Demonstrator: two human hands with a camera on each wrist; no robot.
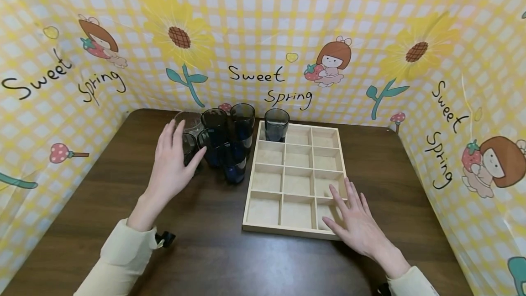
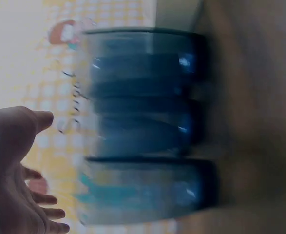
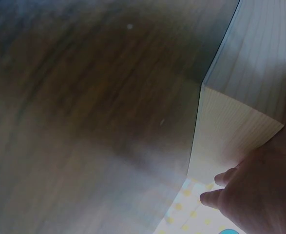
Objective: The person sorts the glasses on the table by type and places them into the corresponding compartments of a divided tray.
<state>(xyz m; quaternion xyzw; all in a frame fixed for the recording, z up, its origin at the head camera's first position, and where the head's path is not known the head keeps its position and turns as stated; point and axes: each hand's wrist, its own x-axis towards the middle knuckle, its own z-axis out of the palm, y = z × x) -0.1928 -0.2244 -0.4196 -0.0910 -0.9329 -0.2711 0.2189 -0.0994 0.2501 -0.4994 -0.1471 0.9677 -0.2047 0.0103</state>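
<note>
Several dark blue-tinted glasses (image 1: 235,168) stand in a cluster left of a wooden divided tray (image 1: 263,232). My left hand (image 1: 170,163), fingers spread, hovers over the cluster's left side and partly hides a glass there. In the left wrist view its thumb and fingers hold nothing, beside the tinted glasses (image 2: 143,190). One tinted glass (image 1: 276,124) sits upright in the tray's far-left compartment. My right hand (image 1: 361,223) has its fingers spread over the tray's near-right corner. The right wrist view shows those fingers close to the tray's side wall (image 3: 225,131).
A dark brown wooden table (image 1: 205,259) carries everything. Yellow checked cloth (image 1: 263,31) with printed flowers and figures rises behind it and on both sides, close to the back of the glasses. A clear glass rim (image 1: 192,120) shows behind the left hand.
</note>
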